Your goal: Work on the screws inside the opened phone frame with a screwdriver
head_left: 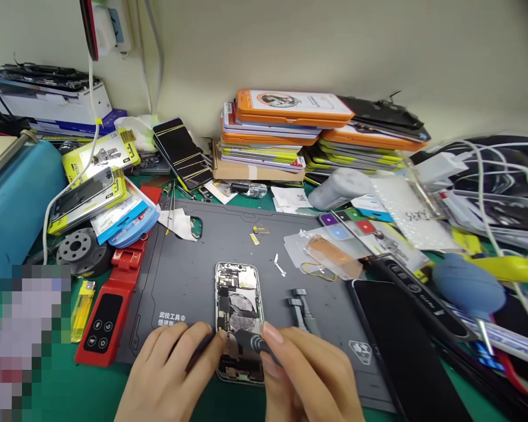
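Observation:
An opened smartphone (242,310) lies upright on the grey work mat, its inner parts bare and its frame pale. My left hand (171,369) is at its lower left edge, fingers bent, a fingertip touching the frame. A slim black thing shows between those fingers; its kind is hidden. From the right, my right hand (308,369) pinches a dark grey tool with a ribbed grip (256,341), its front end over the phone's middle. The tool's tip is too small to make out. Beyond the phone lie small gold and yellow pieces (257,234) and a white strip (280,265).
A red device with buttons (103,325) and a yellow lighter (83,310) lie left. To the right are a black screen panel (405,346), black clips (300,308), and a blue air blower (469,284). Stacked orange boxes (290,111) stand behind the grey mat (176,275).

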### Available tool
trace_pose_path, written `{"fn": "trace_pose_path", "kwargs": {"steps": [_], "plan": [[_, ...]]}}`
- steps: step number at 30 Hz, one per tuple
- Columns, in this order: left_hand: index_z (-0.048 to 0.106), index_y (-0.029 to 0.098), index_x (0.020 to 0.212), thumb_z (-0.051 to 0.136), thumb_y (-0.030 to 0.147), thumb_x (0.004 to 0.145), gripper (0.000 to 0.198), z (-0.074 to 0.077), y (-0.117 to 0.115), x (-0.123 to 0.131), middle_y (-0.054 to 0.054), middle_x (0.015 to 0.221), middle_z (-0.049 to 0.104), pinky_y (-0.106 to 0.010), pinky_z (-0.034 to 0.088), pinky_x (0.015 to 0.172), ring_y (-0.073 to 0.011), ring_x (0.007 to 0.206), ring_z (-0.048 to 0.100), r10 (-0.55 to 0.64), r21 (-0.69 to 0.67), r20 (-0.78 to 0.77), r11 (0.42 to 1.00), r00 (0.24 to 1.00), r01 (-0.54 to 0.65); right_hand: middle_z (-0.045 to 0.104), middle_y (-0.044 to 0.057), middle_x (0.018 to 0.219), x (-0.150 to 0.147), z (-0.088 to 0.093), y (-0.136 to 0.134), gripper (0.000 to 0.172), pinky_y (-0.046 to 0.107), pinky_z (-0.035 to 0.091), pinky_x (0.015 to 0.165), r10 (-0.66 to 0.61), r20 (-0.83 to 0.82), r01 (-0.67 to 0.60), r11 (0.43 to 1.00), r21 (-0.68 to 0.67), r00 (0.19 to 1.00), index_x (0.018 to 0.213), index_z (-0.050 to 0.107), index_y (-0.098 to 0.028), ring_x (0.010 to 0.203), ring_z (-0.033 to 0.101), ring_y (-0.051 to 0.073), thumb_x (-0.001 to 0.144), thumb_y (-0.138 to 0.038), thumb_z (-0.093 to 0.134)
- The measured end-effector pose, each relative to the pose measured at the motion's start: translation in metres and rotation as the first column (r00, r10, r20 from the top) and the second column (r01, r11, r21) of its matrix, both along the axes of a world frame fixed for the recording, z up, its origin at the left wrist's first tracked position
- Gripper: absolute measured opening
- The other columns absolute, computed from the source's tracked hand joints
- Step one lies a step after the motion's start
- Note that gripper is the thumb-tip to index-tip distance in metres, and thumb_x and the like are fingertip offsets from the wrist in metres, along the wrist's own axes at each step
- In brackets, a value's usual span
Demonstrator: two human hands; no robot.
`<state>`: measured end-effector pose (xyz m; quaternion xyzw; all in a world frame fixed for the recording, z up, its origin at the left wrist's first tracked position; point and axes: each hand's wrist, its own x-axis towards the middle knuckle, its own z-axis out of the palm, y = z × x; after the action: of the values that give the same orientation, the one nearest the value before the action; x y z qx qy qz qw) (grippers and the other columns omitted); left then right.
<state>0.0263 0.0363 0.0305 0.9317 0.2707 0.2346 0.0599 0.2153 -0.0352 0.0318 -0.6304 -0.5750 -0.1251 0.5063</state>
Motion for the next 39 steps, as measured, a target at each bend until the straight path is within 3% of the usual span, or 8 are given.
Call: {"fn": "trace_pose_path", "kwargs": {"steps": [9, 15, 21, 25, 28, 30, 36, 39], "plan": [[0.081, 0.022, 0.14, 0.036, 0.003, 0.118, 0.053, 0.002, 0.0, 0.002, -0.004, 0.127, 0.085, -0.035, 0.046, 0.104, -0.0218, 0.117, 0.067, 0.014, 0.002, 0.047, 1.0, 0.999, -0.014, 0.077, 0.007, 0.124, 0.001, -0.001, 0.001, 0.081, 0.033, 0.069, 0.093, 0.039, -0.034, -0.039, 0.999, -0.012, 0.999, 0.169, 0.064, -0.032, 0.113, 0.076, 0.019, 0.1, 0.009, 0.069], [0.074, 0.022, 0.151, 0.044, 0.002, 0.116, 0.05, -0.007, -0.002, -0.005, -0.004, 0.139, 0.084, -0.034, 0.049, 0.11, -0.0214, 0.123, 0.072, 0.015, -0.012, 0.015, 1.0, 1.0, -0.015, 0.08, 0.007, 0.125, 0.009, -0.011, 0.003, 0.084, 0.031, 0.071, 0.1, 0.094, 0.005, -0.094, 0.995, -0.044, 0.996, 0.178, 0.052, -0.03, 0.119, 0.077, 0.018, 0.102, 0.001, 0.074], [0.068, 0.023, 0.127, 0.047, 0.004, 0.117, 0.029, -0.001, 0.002, -0.006, -0.002, 0.117, 0.086, -0.025, 0.058, 0.099, -0.0158, 0.108, 0.078, 0.067, -0.199, 0.19, 0.98, 0.98, -0.028, 0.086, 0.007, 0.116, 0.007, -0.012, 0.006, 0.073, 0.035, 0.075, 0.088, 0.081, -0.031, -0.083, 0.992, -0.093, 0.996, 0.177, 0.049, -0.029, 0.101, 0.086, 0.022, 0.109, -0.008, 0.069], [0.061, 0.026, 0.114, 0.049, 0.002, 0.112, 0.027, 0.001, 0.0, -0.009, 0.0, 0.101, 0.08, -0.024, 0.061, 0.091, -0.0154, 0.096, 0.077, 0.087, -0.294, 0.262, 0.956, 0.961, -0.006, 0.088, 0.007, 0.105, 0.006, -0.007, 0.001, 0.052, 0.028, 0.072, 0.066, 0.025, -0.129, -0.036, 0.996, -0.078, 0.991, 0.159, 0.064, -0.025, 0.075, 0.084, 0.02, 0.109, -0.011, 0.074], [0.06, 0.026, 0.11, 0.047, 0.001, 0.11, 0.028, -0.002, -0.003, -0.009, 0.0, 0.093, 0.076, -0.026, 0.06, 0.084, -0.0165, 0.089, 0.075, 0.103, -0.282, 0.334, 0.959, 0.937, -0.005, 0.089, 0.007, 0.11, 0.007, 0.002, 0.002, 0.046, 0.027, 0.073, 0.067, 0.055, -0.379, -0.049, 0.998, 0.025, 0.924, 0.143, 0.067, -0.026, 0.086, 0.089, 0.023, 0.103, -0.008, 0.082], [0.059, 0.025, 0.108, 0.047, 0.0, 0.108, 0.028, -0.005, -0.005, -0.006, 0.0, 0.091, 0.075, -0.028, 0.058, 0.082, -0.0167, 0.087, 0.074, 0.1, -0.264, 0.354, 0.964, 0.93, -0.003, 0.089, 0.006, 0.117, 0.007, 0.01, 0.01, 0.044, 0.027, 0.075, 0.074, 0.11, -0.496, -0.123, 0.992, 0.006, 0.862, 0.138, 0.065, -0.029, 0.098, 0.09, 0.024, 0.103, -0.009, 0.083], [0.057, 0.025, 0.102, 0.046, 0.002, 0.108, 0.026, -0.017, -0.007, 0.001, 0.001, 0.085, 0.071, -0.033, 0.051, 0.075, -0.0188, 0.08, 0.067, 0.131, -0.208, 0.371, 0.977, 0.92, -0.055, 0.087, 0.001, 0.133, 0.003, 0.022, 0.047, 0.01, 0.019, 0.07, 0.094, 0.231, -0.448, -0.364, 0.901, -0.237, 0.864, 0.122, 0.074, -0.033, 0.117, 0.087, 0.016, 0.117, -0.029, 0.066], [0.057, 0.024, 0.102, 0.046, 0.002, 0.108, 0.026, -0.024, -0.007, 0.004, 0.001, 0.086, 0.072, -0.034, 0.05, 0.075, -0.019, 0.081, 0.067, 0.134, -0.205, 0.368, 0.977, 0.92, -0.06, 0.086, 0.0, 0.137, 0.002, 0.02, 0.058, 0.017, 0.023, 0.069, 0.101, 0.216, -0.464, -0.378, 0.878, -0.292, 0.859, 0.113, 0.078, -0.032, 0.125, 0.085, 0.018, 0.117, -0.037, 0.062]]}}
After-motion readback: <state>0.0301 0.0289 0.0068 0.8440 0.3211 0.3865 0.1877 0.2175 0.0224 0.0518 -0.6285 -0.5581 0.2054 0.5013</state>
